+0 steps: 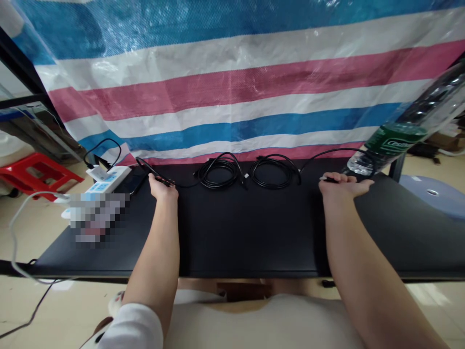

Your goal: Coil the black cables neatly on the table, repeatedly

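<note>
Two coiled black cables lie side by side at the back of the black table [250, 237]: a left coil [219, 185] and a right coil [275, 186]. My left hand [163, 189] is closed around a black cable end, left of the coils; a loose stretch runs from it to the left coil. On the other side, my right hand [338, 185] grips a cable end, with a light metallic tip showing at the fingers and the thumb pointing outward. A strand arches from the right coil toward this hand, passing in front of the large plastic bottle [394, 140].
A white power strip [113, 178] with a plugged-in charger and a dark phone [133, 182] sit at the table's left. Nearby is a blurred-out patch. A striped tarp [232, 92] hangs behind. A red stool [39, 174] stands left; a round bluish disc [441, 196] lies right.
</note>
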Available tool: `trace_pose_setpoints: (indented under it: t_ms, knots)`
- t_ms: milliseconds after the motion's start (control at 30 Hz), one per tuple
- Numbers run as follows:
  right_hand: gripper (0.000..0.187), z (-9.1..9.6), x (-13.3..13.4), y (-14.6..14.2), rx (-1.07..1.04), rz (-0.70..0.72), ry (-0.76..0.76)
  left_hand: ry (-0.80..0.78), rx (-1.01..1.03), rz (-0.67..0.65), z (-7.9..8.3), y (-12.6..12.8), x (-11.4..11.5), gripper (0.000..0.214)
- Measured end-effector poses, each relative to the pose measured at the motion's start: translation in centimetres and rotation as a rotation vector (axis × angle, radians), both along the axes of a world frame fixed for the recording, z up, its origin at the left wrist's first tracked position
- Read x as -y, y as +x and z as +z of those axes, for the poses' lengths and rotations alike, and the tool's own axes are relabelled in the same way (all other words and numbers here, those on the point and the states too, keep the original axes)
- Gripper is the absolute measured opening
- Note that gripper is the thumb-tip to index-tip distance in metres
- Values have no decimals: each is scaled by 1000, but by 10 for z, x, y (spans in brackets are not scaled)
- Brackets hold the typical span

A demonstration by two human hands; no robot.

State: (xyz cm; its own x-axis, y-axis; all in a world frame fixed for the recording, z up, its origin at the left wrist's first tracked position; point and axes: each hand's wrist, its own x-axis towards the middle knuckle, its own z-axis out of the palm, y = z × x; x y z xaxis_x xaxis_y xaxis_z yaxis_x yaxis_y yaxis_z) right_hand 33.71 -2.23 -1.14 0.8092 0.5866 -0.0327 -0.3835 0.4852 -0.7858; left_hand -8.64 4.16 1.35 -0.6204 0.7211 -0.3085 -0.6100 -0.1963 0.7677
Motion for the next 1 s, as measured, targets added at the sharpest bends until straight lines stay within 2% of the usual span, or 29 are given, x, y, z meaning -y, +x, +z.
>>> trace_pose_setpoints:
  t_ms: [100, 300, 433, 567, 633, 733, 900, 1000]
  knots:
    - [59, 10, -2, -17, -49, -8, -22, -13, -144, -83, 1, 12, 2, 34]
    - [42, 16, -9, -42, 274, 160, -85, 22, -528, -261, 3, 37, 13, 22]
    - [35, 9, -10, -56, 587, 159, -184, 67, -557, -308, 5, 44, 18, 7]
    - [38, 3, -7, -73, 956, 231, -292, 82, -562, -349, 6, 46, 20, 13]
    - [40, 3, -6, -78, 1065, 275, -333, 92, -570, -353, 5, 47, 20, 19]
    - [46, 6, -7, -79, 971, 192, -340, 116, -588, -327, 4, 47, 20, 26]
    - [52, 18, -9, -71, 409, -50, -208, 146, -506, -209, 5, 44, 18, 33]
    - [48, 22, -9, -64, 255, -129, -172, 170, -411, -145, 6, 42, 16, 39]
